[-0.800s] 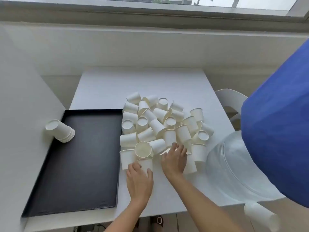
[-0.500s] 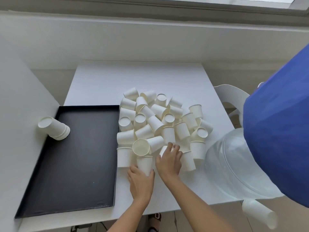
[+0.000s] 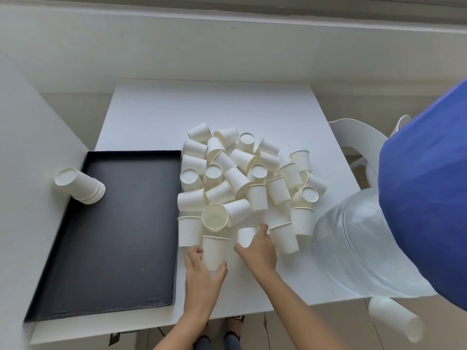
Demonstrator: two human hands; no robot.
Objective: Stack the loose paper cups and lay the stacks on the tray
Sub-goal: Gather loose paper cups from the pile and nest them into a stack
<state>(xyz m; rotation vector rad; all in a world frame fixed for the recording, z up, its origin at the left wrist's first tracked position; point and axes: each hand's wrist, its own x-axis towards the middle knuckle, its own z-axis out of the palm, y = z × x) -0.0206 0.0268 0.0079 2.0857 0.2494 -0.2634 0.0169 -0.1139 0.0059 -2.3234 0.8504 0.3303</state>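
A heap of loose white paper cups [image 3: 242, 178] lies on the white table [image 3: 214, 107], right of a black tray [image 3: 113, 223]. One short stack of cups [image 3: 80, 185] lies on its side at the tray's far left edge. My left hand [image 3: 202, 274] grips an upright cup [image 3: 214, 251] at the near edge of the heap. My right hand [image 3: 257, 248] curls round another cup [image 3: 246, 236] just to the right of it.
A big clear plastic bottle [image 3: 358, 251] with a blue top [image 3: 427, 198] fills the right side, close to the heap. A white chair [image 3: 358, 140] stands beyond the table's right edge. A white wall panel [image 3: 25, 173] borders the tray on the left.
My left hand has closed round the upright cup at the heap's near edge. My right hand has drawn back a little and now holds a cup. The camera tilted down slightly.
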